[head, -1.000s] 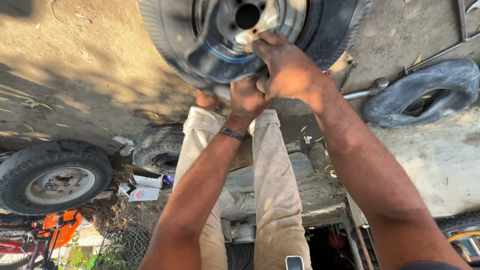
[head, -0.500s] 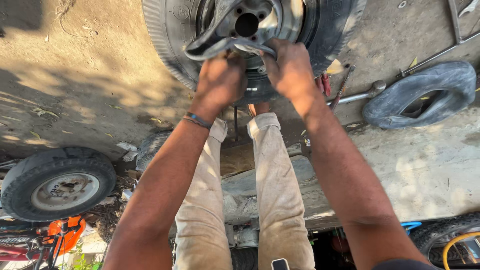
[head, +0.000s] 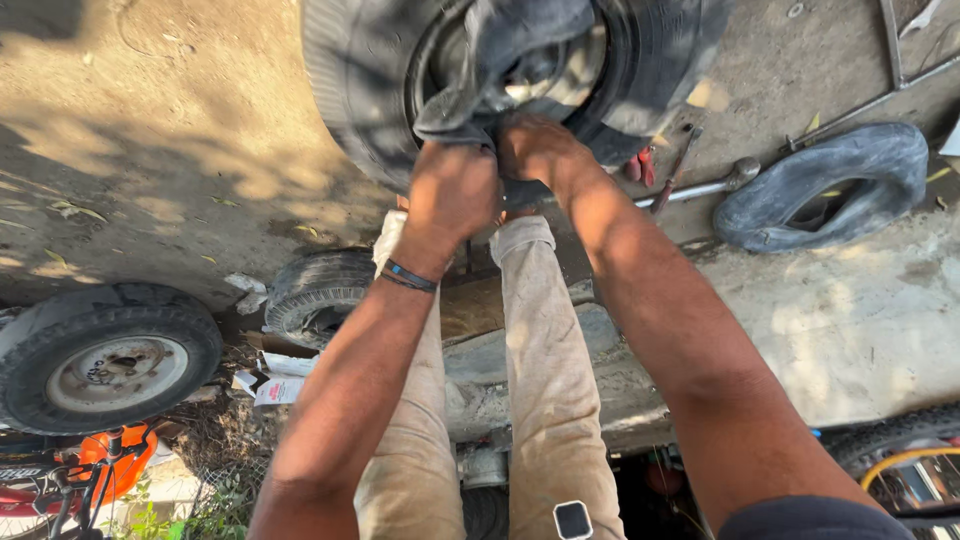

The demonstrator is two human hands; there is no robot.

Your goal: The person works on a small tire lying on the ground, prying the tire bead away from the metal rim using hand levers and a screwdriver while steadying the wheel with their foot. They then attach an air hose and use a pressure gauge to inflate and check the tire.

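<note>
Beside grey tyre, white packet

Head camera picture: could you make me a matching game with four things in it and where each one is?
Things:
1. inner tube
2. loose tyre
3. wheel with pale rim
4. wristband

Places:
A. far left, on the ground
B. on the left hand's wrist
C. right, lying on concrete
D. top, gripped by both hands, left and right hand

Pairs: 1-D, 2-C, 3-A, 4-B

Warm low sunlight is striking my forearms; left of the big black rubber tyre dappled shadow is falling, edges bending.
</note>
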